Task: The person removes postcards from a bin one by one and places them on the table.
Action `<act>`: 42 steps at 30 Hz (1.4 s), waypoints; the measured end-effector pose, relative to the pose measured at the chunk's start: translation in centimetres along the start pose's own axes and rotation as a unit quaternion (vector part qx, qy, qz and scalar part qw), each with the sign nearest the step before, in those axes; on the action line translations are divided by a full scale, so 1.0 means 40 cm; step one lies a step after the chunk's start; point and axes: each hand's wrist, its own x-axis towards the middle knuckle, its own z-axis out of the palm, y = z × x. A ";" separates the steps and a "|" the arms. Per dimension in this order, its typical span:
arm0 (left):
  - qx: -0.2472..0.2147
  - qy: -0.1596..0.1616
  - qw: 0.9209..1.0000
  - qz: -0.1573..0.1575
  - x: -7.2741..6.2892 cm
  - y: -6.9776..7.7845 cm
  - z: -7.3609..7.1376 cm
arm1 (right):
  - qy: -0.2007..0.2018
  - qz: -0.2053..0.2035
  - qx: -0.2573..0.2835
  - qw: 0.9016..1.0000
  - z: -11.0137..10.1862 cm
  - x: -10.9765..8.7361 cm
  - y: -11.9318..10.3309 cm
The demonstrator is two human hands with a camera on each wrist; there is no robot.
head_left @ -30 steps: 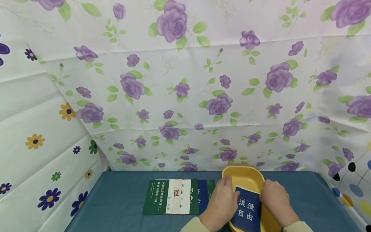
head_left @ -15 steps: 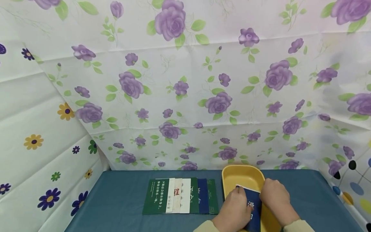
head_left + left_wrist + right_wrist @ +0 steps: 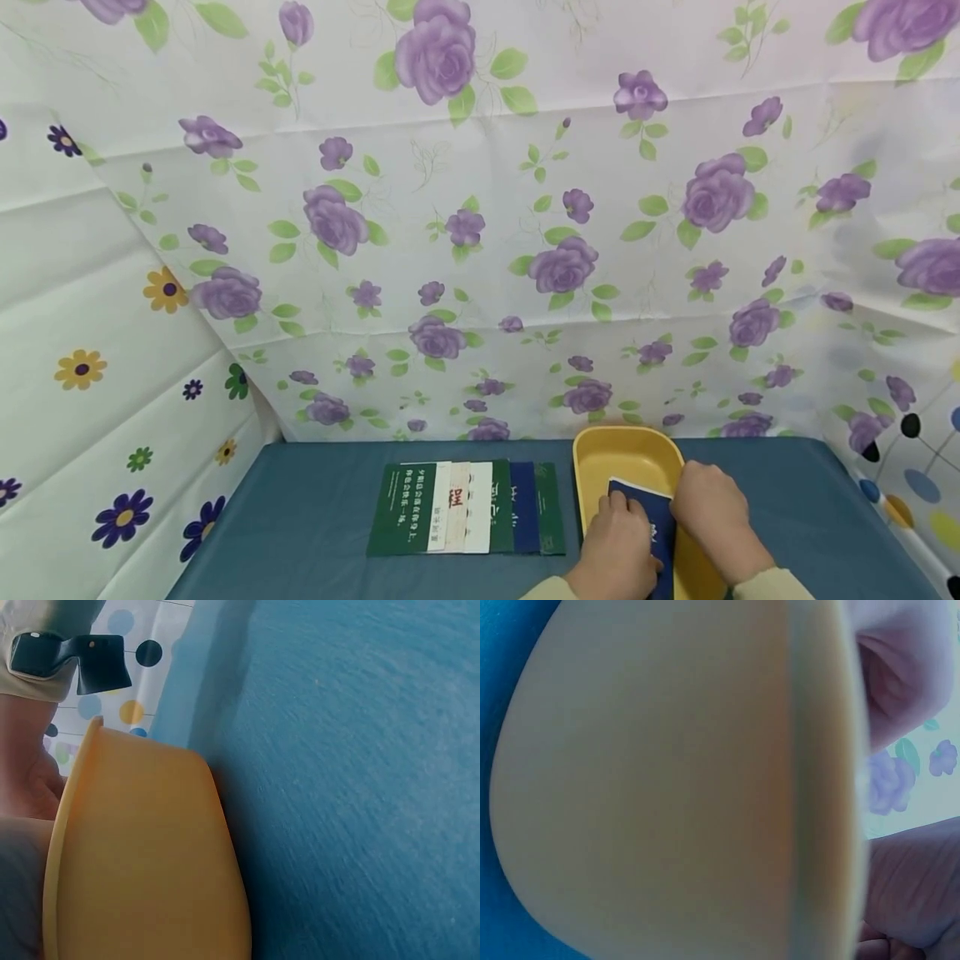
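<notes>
A yellow plastic tray (image 3: 626,457) stands at the right of the table, and a dark blue card (image 3: 663,527) with white Chinese characters lies in it at a slant. My left hand (image 3: 617,546) is over the card with bent fingers, hiding most of its cover; whether it pinches the card I cannot tell. At the tray's right rim, my right hand (image 3: 711,508) grips with curled fingers. The left wrist view shows one outer wall of the tray (image 3: 150,847); the right wrist view is filled by the opposite wall (image 3: 652,780).
Left of the tray, several overlapping green, white and blue cards (image 3: 468,508) lie in a row on the blue-covered table (image 3: 300,525). A flowered curtain (image 3: 495,250) rises behind the table's back edge, with more patterned sheets at both sides.
My left hand has slid from the tray's left side rightward over the blue card, covering its characters. The card and tray keep nearly the same place; my right hand stays at the rim.
</notes>
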 end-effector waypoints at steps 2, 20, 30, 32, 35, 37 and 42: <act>0.013 -0.005 1.000 -0.005 0.001 0.003 0.003 | 0.000 0.001 0.001 1.000 0.001 -0.001 0.001; 0.040 -0.013 0.997 -0.069 0.011 0.016 0.013 | 0.027 -0.004 -0.004 1.000 0.004 -0.001 0.003; 0.052 -0.026 0.994 -0.088 0.022 0.019 0.018 | 0.024 -0.007 -0.004 1.000 0.005 0.000 0.007; 0.050 -0.020 0.994 -0.090 0.022 0.020 0.016 | 0.027 -0.008 -0.004 1.000 0.004 0.000 0.007; 0.057 -0.006 0.994 -0.096 0.022 0.022 0.013 | 0.029 -0.009 -0.004 1.000 0.003 0.002 0.007; 0.062 -0.003 0.993 -0.100 0.021 0.024 0.012 | 0.028 -0.008 -0.005 1.000 0.003 0.002 0.006; 0.075 0.010 0.992 -0.101 0.018 0.024 0.013 | 0.023 -0.006 -0.006 1.000 0.005 0.003 0.006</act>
